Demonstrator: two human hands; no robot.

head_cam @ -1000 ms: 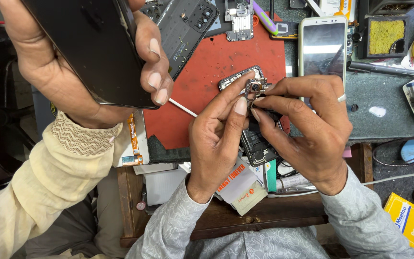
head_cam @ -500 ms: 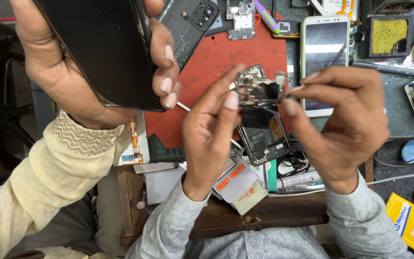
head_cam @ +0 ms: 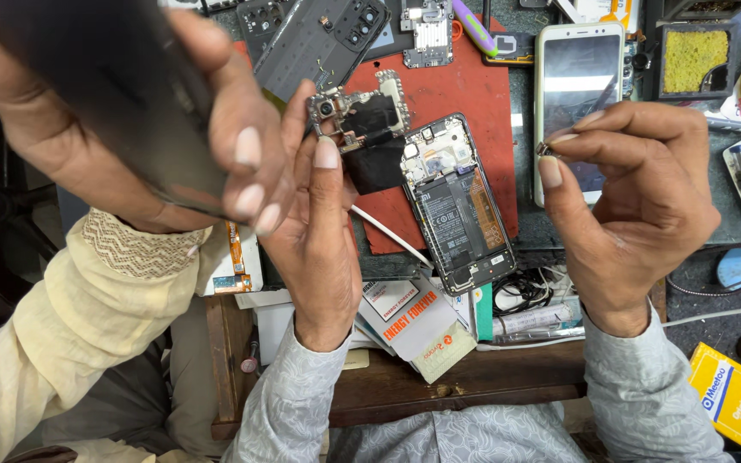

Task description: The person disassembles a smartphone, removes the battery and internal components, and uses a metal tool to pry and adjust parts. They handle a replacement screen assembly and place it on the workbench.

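Note:
My left hand (head_cam: 319,231) holds up a black inner cover plate (head_cam: 362,120) with a camera cut-out, pinched between thumb and fingers. My right hand (head_cam: 636,197) has moved off to the right and pinches a tiny metal part (head_cam: 545,149) between thumb and forefinger, with thin tweezers (head_cam: 598,96) rising from the grip. Between my hands an opened phone (head_cam: 458,206) lies face down on the red mat (head_cam: 456,86), its battery and board bare. Another person's hand (head_cam: 173,129), in a cream sleeve, holds a dark phone (head_cam: 105,86) at upper left, touching my left fingers.
A white phone (head_cam: 578,94) lies screen up behind my right hand. A dark back cover (head_cam: 319,39) and a small board (head_cam: 426,33) lie at the top. A yellow sponge tray (head_cam: 695,53) stands top right. Cards, cables and a yellow box (head_cam: 735,399) crowd the desk's front edge.
My hands have drawn apart: the left lifted the cover plate off the opened phone toward the left, the right pulled away rightward with the tiny part. The other person's hand stayed at upper left.

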